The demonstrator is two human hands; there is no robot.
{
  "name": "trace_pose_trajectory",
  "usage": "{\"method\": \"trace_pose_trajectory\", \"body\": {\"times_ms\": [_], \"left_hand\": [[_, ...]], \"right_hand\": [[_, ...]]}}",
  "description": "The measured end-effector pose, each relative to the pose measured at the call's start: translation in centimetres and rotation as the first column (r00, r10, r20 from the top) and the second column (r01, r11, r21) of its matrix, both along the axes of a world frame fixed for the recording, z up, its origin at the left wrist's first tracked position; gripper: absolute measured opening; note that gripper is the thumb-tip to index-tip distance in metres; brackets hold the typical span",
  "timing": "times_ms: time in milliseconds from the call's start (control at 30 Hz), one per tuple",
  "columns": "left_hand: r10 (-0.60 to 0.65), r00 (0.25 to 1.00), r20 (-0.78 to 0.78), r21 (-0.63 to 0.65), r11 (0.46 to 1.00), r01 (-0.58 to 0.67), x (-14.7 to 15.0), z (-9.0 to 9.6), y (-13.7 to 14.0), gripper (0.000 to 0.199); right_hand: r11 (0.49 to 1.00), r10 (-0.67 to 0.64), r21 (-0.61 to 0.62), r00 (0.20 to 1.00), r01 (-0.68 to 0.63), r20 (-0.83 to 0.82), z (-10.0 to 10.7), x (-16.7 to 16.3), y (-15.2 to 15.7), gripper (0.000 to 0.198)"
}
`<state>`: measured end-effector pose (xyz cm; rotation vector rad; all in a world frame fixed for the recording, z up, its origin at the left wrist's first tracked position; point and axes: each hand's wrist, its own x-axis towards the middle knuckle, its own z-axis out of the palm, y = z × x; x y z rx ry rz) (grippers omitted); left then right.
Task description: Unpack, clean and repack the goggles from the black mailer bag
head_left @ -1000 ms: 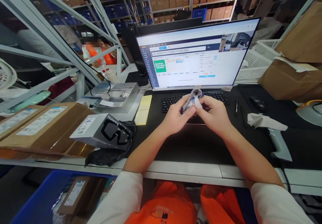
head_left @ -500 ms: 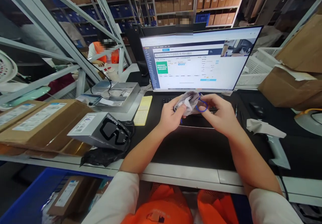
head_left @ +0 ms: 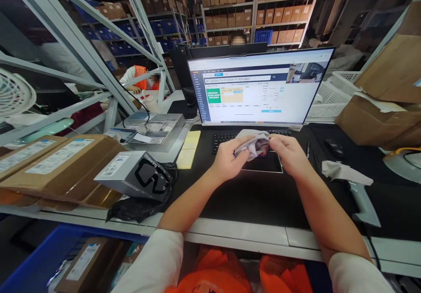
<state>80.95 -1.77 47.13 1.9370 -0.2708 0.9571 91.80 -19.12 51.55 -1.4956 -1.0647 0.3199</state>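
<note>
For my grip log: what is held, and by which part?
A crumpled pale bag: left hand grips its left side, right hand its right edge.

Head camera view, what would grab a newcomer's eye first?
Probably the big lit monitor, toward the back of the black desk. Just in front of it, the left hand and right hand hold a crumpled pale wrapping. Then perhaps the grey box with its bold black goggles shape, on the left beside brown cartons.

A thin, greyish-white pouch point(head_left: 252, 148), crumpled and bunched, hangs above the surface point(head_left: 250, 201) between the left hand point(head_left: 228, 158) and right hand point(head_left: 291, 152).
</note>
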Motion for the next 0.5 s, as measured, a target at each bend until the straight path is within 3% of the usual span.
{"method": "trace_pose_trajectory", "body": {"times_ms": [167, 267, 367, 500], "left_hand": [[0.182, 0.983, -0.012, 0.032, 0.983, -0.181, 0.3, 0.0, -0.1, 0.035], [0.325, 0.941, 0.090, 0.006, 0.945, -0.327, 0.6, -0.1, 0.5, 0.033], [0.404, 0.892, 0.201, 0.022, 0.909, -0.417, 0.8, -0.2, 1.1, 0.033], [0.508, 0.842, 0.181, 0.130, 0.836, -0.533, 1.0, -0.3, 1.6, 0.040]], "right_hand": [[0.990, -0.105, -0.088, 0.993, 0.110, 0.057, 0.2, -0.5, 0.1, 0.051], [0.979, -0.145, -0.132, 0.986, 0.155, 0.082, 0.3, -0.3, -0.1, 0.051], [0.981, -0.105, -0.157, 0.993, 0.112, 0.050, 0.6, -0.3, -0.4, 0.049], [0.985, -0.075, -0.154, 0.997, 0.080, 0.035, 0.8, -0.9, -0.8, 0.041]]}}
